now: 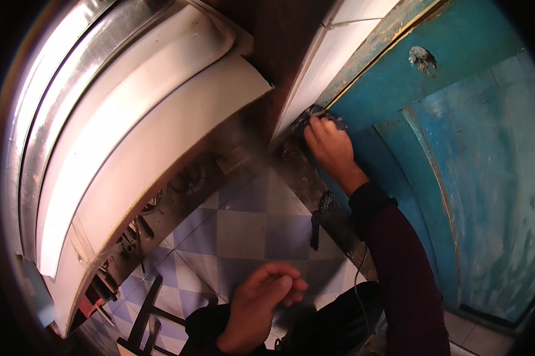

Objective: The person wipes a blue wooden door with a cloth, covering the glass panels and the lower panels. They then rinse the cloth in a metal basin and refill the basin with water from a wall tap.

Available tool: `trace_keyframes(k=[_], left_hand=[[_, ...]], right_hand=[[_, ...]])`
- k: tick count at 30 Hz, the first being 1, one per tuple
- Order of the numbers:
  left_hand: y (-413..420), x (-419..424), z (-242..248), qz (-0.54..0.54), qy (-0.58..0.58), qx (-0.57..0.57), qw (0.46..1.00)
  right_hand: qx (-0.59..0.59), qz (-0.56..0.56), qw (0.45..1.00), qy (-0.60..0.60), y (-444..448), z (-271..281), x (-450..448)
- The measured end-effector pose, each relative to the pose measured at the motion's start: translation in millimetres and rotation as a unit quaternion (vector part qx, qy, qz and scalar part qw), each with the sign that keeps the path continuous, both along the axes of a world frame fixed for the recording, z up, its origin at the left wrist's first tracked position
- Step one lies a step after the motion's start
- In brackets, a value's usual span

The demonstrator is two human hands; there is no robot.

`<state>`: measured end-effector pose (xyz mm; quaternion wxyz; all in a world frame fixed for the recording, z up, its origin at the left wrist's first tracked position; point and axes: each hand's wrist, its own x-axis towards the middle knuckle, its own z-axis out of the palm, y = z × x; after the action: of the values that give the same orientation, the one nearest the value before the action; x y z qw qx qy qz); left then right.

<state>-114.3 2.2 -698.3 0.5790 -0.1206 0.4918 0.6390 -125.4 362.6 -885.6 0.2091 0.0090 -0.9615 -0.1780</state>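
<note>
My right hand [332, 144] is shut on a dark, crumpled cloth [314, 116]. It presses the cloth into the corner where the white tiled wall edge [307, 84] meets the blue-green painted door [370, 93]. Lower in the picture, my left hand [265, 298] is held above the floor. Its fingers are loosely curled and nothing shows in them. A metal lock or knob fitting [422, 60] sits on the door's upper part. Below my right forearm, a dark, mesh-like piece [326, 202] lies on the dark sill [307, 178].
To the left are a white curved-looking panel [169, 129] and shiny metal strips [89, 66]. Several hand tools [136, 233] rest beneath it. A dark stool-like frame [145, 307] stands on the chequered floor tiles [241, 229]. A thin cable [362, 271] hangs beside my right arm.
</note>
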Motion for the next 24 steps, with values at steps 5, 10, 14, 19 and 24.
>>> trace_keyframes(k=[5, 10, 14, 19, 24], left_hand=[[-15.4, 12.9, 2.6, 0.013, 0.000, 0.032, 0.999], [-24.5, 28.4, 3.2, 0.012, -0.006, 0.039, 0.999], [-27.5, 32.1, 7.8, -0.010, 0.075, -0.017, 0.997], [-18.2, 35.5, 7.6, -0.009, 0.061, 0.005, 0.998], [-11.3, 38.7, 5.5, -0.012, 0.058, 0.024, 0.998]], right_hand=[[0.040, -0.001, 0.989, -0.144, -6.8, -60.7, 21.7], [-0.001, 0.001, 0.990, -0.142, -12.9, -112.7, 26.4], [-0.020, -0.037, 0.961, -0.273, -21.7, -125.7, 80.5], [-0.022, -0.011, 0.961, -0.275, -28.2, -112.5, 170.0], [0.004, 0.010, 0.964, -0.265, -30.5, -106.7, 256.7]])
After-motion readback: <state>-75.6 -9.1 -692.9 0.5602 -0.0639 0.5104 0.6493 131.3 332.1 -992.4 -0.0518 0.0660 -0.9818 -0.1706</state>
